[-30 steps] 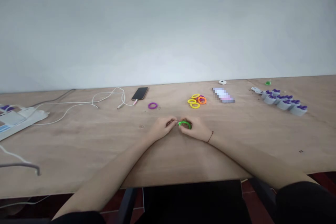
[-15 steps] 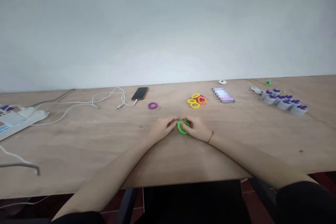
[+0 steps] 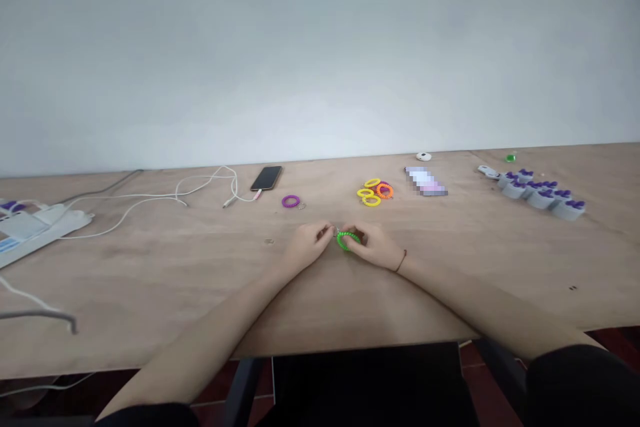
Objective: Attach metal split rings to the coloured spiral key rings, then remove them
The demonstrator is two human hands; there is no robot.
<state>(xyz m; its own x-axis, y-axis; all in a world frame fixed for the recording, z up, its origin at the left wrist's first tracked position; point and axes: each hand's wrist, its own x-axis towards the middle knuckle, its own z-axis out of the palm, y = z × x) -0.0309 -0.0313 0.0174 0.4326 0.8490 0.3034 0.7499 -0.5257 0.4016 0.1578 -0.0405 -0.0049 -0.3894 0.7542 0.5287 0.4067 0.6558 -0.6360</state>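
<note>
A bright green coiled wrist band (image 3: 344, 240) is gripped by my right hand (image 3: 375, 245), thumb laid over it. At its left end a small silvery metal ring or clasp (image 3: 337, 231) shows. My left hand (image 3: 310, 242) pinches at that metal part, with thumb and fingertips pressed together. Farther back, a purple coiled band (image 3: 291, 201) lies with a small metal ring (image 3: 301, 206) beside it. Several yellow coiled bands (image 3: 371, 201) rest in a pile with an orange one (image 3: 385, 191) and a purple one partly covered.
A black phone (image 3: 267, 178) with white cables (image 3: 205, 177) lies back left, a power strip (image 3: 45, 227) at far left. Another phone (image 3: 426, 181) lies behind the bands. Grey-white containers with purple tops (image 3: 540, 197) stand at right. The wall rises behind the table.
The green band has tipped flatter in my right hand. My left fingertips have drawn slightly left from it, so the metal part shows between the hands.
</note>
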